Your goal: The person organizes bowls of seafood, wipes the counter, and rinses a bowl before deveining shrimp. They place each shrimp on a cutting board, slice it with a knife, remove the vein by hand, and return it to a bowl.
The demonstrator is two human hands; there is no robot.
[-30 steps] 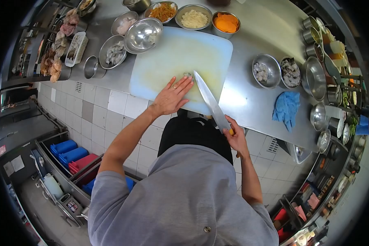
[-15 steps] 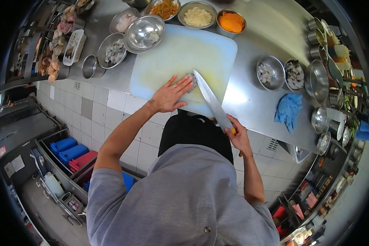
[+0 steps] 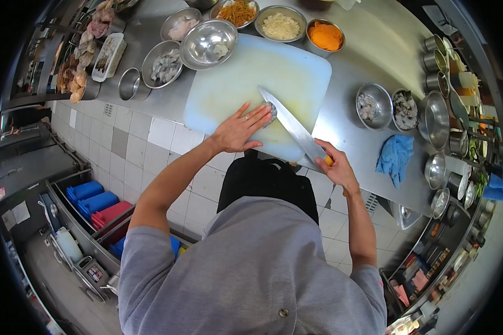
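My left hand (image 3: 240, 130) lies flat with its fingers stretched out, the fingertips resting on a grey raw shrimp (image 3: 272, 115). My right hand (image 3: 337, 166) is wrapped round the yellow handle of a large chef's knife (image 3: 294, 128). The knife's long blade slants across the white cutting board (image 3: 312, 67), its edge right beside the shrimp and its tip pointing away from me. Part of the shrimp is hidden under the left fingers.
A steel bowl (image 3: 193, 51) with a pale piece overlaps the board's far left corner. Beside it stands a bowl of shrimp (image 3: 166, 67). Bowls of shredded food and orange slices (image 3: 325, 36) line the back. Right are two shrimp bowls and a blue cloth (image 3: 395, 158).
The knife has slid forward, so its tip reaches farther past the shrimp, and my right hand has moved forward and right with it. My left hand stays on the shrimp. The view has shifted slightly.
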